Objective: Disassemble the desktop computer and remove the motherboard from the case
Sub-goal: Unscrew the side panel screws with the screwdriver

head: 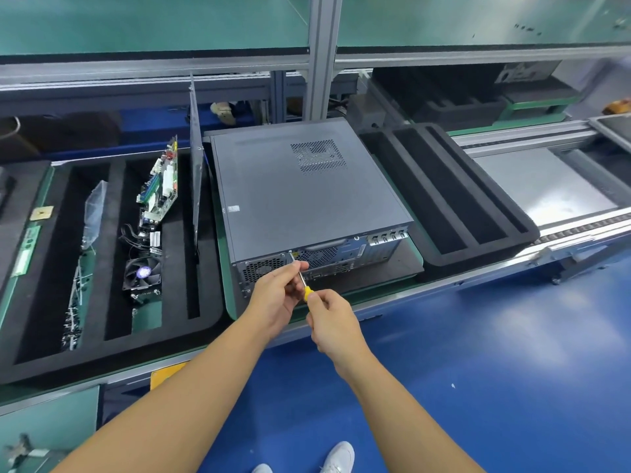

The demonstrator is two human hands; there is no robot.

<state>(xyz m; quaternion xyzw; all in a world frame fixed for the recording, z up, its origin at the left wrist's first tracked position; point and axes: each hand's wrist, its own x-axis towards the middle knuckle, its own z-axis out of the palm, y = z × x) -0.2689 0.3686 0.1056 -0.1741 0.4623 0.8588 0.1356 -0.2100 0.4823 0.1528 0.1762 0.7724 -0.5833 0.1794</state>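
A dark grey desktop computer case (300,196) lies flat on a green pallet, cover on, its rear panel facing me. A screwdriver (305,286) with a yellow handle points at the top edge of the rear panel, near the power supply fan grille. My left hand (278,295) pinches the metal shaft close to the tip. My right hand (329,319) grips the yellow handle from below. A motherboard (160,186) from another unit stands on edge in the foam tray at the left.
The black foam tray (112,268) at the left also holds a cooler fan (142,273), a plastic bag, a RAM stick and an upright grey side panel (195,165). An empty slotted foam tray (450,196) lies right of the case. A conveyor rail runs along the front edge.
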